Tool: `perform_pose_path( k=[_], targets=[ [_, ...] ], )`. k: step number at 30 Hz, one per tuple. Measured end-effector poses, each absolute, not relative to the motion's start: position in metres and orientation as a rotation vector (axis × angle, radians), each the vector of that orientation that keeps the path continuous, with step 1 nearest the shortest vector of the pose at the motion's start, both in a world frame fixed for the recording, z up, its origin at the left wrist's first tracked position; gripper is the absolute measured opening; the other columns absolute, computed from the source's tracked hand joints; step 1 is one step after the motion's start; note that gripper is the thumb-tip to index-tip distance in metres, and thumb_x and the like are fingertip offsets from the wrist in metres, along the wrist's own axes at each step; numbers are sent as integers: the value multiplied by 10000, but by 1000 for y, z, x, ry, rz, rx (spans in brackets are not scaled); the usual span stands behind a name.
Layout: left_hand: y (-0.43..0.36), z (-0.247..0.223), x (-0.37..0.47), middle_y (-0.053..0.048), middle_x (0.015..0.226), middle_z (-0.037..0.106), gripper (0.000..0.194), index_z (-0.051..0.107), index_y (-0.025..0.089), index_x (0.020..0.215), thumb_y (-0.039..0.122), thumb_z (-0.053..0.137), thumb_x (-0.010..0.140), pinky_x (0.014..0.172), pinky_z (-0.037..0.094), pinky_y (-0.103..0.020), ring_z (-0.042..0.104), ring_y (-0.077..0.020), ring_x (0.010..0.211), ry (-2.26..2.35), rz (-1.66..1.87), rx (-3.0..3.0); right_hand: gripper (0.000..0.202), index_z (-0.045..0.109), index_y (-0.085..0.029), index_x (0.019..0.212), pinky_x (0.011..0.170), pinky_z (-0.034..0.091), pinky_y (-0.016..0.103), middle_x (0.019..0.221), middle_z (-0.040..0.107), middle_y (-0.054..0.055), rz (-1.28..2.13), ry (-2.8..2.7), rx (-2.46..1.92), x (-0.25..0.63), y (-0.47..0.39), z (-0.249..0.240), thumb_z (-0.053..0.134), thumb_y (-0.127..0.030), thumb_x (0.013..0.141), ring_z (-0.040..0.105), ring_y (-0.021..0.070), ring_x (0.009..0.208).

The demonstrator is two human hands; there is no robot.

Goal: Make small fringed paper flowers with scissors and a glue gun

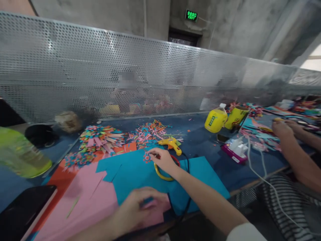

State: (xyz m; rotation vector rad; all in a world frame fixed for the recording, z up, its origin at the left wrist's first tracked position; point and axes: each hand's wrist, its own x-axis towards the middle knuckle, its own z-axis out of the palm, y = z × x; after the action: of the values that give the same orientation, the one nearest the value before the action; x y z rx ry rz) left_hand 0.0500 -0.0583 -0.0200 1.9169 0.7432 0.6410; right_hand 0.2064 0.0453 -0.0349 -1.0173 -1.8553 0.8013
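My right hand (164, 162) is closed in a pinch at the edge of a small orange-and-blue paper flower (146, 157), over blue paper sheets (132, 170). Partly under that hand are yellow and red loops (162, 174), whose kind I cannot make out. A yellow hot glue gun (170, 144) lies just beyond. My left hand (137, 206), blurred, hovers near the front edge above pink paper (86, 197). Its fingers curve forward, with a gap to the thumb and nothing visible in them.
Piles of paper flowers (100, 139) and coloured scraps (150, 132) lie behind the sheets. Left are a green-yellow bottle (22, 154) and a dark phone-like slab (27, 209). Right are a yellow bottle (216, 118), a tissue box (235, 152), cables and another person's hands (283, 129). A perforated metal screen (87, 70) stands behind.
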Motion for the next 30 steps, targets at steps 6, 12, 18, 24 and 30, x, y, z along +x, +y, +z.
perform_pose_path(
  k=[6,12,18,24,30],
  targets=[
    [-38,-43,37,-29,837,706,261,648,209,932,326,645,699,746,549,-308,657,-172,748,995,970,1677,210,609,-164,967,675,486,241,890,673,51,820,-1878,-982,208,45,-37,485,-230,812,629,150,779],
    [-29,-44,25,-6,835,689,262,635,237,952,313,643,702,755,541,-293,648,-170,784,1090,1032,1694,218,616,-181,976,668,476,235,890,672,42,754,-1953,-1022,210,45,-37,491,-240,808,620,148,766],
    [-28,-40,22,2,752,685,268,658,232,900,367,662,669,673,531,-251,638,-157,703,1210,1002,1720,218,618,-182,978,671,470,228,887,675,43,791,-1991,-1016,212,43,-33,508,-244,801,625,151,791],
    [-31,-33,23,-3,711,690,262,682,226,830,441,569,730,615,524,-239,633,-153,625,1183,910,1731,199,619,-194,961,696,466,225,890,675,33,799,-2004,-1002,213,41,-31,511,-224,796,629,151,825],
    [-27,-38,18,12,883,679,351,569,267,1083,420,523,770,743,504,-238,629,-162,844,1254,1069,1731,147,618,-192,891,623,444,205,790,654,15,724,-2033,-1038,214,45,-31,525,-227,783,602,129,722]
  ],
)
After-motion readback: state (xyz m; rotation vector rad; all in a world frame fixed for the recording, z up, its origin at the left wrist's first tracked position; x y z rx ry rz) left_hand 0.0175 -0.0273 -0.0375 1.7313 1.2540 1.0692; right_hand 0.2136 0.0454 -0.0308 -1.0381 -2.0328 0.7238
